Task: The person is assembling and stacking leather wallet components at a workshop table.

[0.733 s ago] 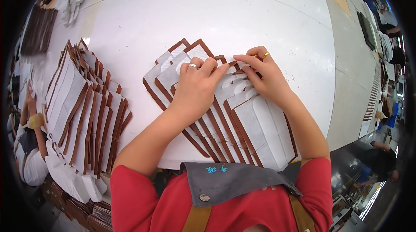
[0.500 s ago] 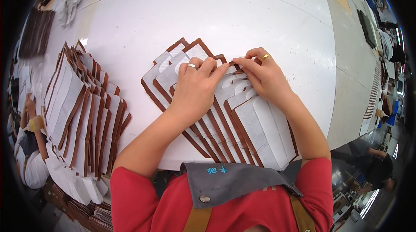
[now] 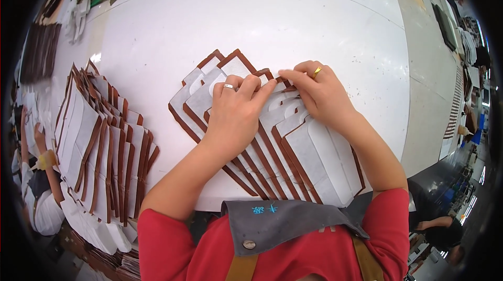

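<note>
Several overlapping white-lined panels with brown turned edges (image 3: pixel 309 147) lie fanned out on the table in front of me. My left hand (image 3: pixel 236 108), a silver ring on one finger, rests over the fan with its fingers curled, thumb and index finger at a panel's brown top edge. From the right, my right hand (image 3: pixel 322 95), wearing a gold ring, pinches the same small brown edge (image 3: pixel 281 79). The two hands' fingertips nearly meet there. The fingers partly hide the pinched corner.
A second, upright-fanned stack of similar brown-edged panels (image 3: pixel 107 144) stands at the left. Beyond it are dark brown strips (image 3: pixel 41 53) and loose fabric scraps (image 3: pixel 86 3). The white table (image 3: pixel 251 19) stretches ahead. Another person (image 3: pixel 44 197) is at the left edge, near a yellowish bottle (image 3: pixel 46 160).
Both hands stay at the same brown edge, with only slight finger shifts. The whole view has moved slightly; at left, the other person's arms have shifted.
</note>
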Tool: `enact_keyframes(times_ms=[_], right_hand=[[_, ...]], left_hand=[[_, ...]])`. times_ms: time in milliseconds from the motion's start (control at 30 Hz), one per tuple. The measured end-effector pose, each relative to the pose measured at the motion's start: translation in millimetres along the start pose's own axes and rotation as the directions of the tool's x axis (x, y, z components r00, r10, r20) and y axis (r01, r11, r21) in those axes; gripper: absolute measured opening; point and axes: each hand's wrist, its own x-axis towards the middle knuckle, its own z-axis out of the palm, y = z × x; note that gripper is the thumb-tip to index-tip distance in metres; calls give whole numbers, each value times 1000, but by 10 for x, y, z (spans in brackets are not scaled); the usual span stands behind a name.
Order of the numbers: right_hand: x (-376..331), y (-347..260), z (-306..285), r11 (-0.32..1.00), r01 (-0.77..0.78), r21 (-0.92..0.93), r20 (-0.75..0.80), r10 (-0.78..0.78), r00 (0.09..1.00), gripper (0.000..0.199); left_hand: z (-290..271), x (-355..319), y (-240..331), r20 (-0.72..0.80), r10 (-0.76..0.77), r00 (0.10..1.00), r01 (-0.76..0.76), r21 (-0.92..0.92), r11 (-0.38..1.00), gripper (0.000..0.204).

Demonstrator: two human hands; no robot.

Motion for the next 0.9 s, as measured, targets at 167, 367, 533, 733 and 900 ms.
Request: enact_keyframes(times_ms=[167,367,533,733,900], right_hand=[[-32,-8,4,999,48,-14,-7,-48,999,25],[-91,122,-303,886,-255,389,-176,343,923,20],[-411,103,-317,810,-380,446,2,424,906,21],[-380,65,-257,845,-321,427,-39,372,927,26],[-307,45,-186,926,-198,321,-70,232,970,30]], left_hand=[[-14,0,15,-1,6,1000,-6,17,1000,46],[-51,34,14,16,-60,998,61,-109,992,35],[-60,34,77,-73,-37,997,22,-198,980,29],[-14,11,293,-17,173,985,-173,-98,980,30],[-121,0,231,21,121,992,-118,-99,988,30]])
